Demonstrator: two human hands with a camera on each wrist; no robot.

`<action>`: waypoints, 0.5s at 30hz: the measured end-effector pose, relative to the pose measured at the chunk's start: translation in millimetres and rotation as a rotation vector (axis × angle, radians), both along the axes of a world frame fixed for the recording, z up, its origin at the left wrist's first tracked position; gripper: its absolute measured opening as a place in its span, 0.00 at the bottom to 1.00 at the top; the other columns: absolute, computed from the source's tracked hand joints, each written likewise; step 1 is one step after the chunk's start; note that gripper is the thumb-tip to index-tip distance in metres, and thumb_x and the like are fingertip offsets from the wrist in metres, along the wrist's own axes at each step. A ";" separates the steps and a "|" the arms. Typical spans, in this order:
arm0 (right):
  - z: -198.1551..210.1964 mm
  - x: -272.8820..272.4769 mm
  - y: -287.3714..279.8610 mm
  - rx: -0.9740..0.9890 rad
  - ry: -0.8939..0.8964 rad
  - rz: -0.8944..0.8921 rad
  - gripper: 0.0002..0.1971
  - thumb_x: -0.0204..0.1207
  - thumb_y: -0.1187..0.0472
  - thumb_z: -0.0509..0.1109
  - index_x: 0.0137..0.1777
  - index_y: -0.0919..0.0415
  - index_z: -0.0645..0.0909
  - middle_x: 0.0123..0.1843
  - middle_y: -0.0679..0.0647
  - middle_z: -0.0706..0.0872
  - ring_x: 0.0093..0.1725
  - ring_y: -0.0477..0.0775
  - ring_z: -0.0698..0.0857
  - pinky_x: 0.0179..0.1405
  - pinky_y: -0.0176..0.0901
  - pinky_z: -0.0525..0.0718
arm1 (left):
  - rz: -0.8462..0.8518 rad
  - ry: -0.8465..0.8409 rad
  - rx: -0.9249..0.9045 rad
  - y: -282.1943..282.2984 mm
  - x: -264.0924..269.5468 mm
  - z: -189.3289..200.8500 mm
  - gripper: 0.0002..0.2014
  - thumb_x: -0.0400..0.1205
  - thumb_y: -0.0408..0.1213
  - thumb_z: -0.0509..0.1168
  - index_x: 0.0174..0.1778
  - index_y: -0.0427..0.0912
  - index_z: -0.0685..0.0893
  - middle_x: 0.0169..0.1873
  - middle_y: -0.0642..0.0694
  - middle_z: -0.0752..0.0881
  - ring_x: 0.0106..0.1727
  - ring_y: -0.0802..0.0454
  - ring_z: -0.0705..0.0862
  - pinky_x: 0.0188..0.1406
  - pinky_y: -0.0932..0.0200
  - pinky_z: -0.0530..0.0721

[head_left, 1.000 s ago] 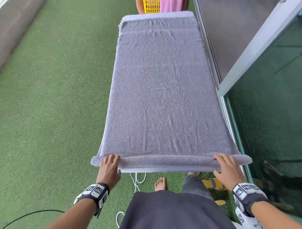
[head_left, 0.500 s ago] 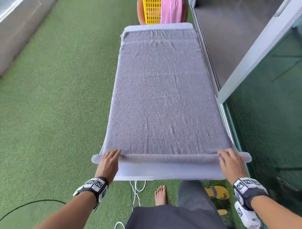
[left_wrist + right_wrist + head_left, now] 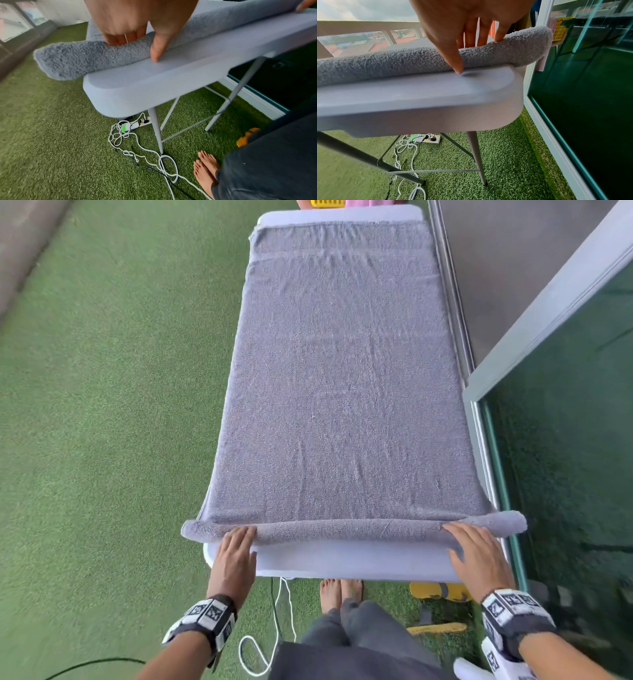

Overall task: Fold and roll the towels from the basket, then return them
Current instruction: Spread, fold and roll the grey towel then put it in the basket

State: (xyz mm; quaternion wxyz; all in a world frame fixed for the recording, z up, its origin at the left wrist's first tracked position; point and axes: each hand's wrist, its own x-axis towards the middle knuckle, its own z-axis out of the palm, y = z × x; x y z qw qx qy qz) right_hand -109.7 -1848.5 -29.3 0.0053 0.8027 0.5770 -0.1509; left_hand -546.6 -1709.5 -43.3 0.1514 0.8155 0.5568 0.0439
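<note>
At the table's point(image 3: 342, 563) near end, a thin roll of the grey towel point(image 3: 342, 378) is pressed under the flat, straight-fingered left hand point(image 3: 234, 556) and right hand point(image 3: 479, 556); beyond, soft, limp cloth is spread flat, likely best rolled from both ends

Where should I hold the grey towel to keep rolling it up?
Probably the rolled edge of the grey towel, near both ends, coming from the near side, as the left hand and right hand do. It is long, so middle-only pressure may roll crooked.
</note>
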 end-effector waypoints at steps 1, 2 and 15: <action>0.3 0.4 2.0 -0.008 -0.006 -0.011 0.25 0.68 0.63 0.77 0.67 0.57 0.80 0.66 0.53 0.84 0.66 0.56 0.81 0.73 0.58 0.73 | 0.011 -0.004 0.003 4.0 3.1 1.6 0.27 0.66 0.22 0.78 0.63 0.32 0.82 0.57 0.36 0.86 0.58 0.37 0.84 0.59 0.43 0.83; 0.6 0.0 3.2 -0.016 -0.009 -0.024 0.25 0.67 0.63 0.77 0.66 0.57 0.81 0.65 0.53 0.84 0.65 0.57 0.81 0.71 0.58 0.74 | 0.018 -0.010 0.013 8.3 6.1 4.0 0.25 0.65 0.20 0.78 0.59 0.32 0.84 0.53 0.37 0.87 0.53 0.38 0.85 0.55 0.45 0.84; 6.4 -20.1 2.9 -0.024 0.026 -0.054 0.29 0.84 0.51 0.57 0.83 0.50 0.56 0.83 0.45 0.58 0.83 0.51 0.57 0.82 0.54 0.43 | -0.055 0.027 -0.060 21.9 -6.0 9.0 0.25 0.82 0.32 0.58 0.77 0.32 0.68 0.75 0.38 0.68 0.78 0.38 0.64 0.76 0.39 0.60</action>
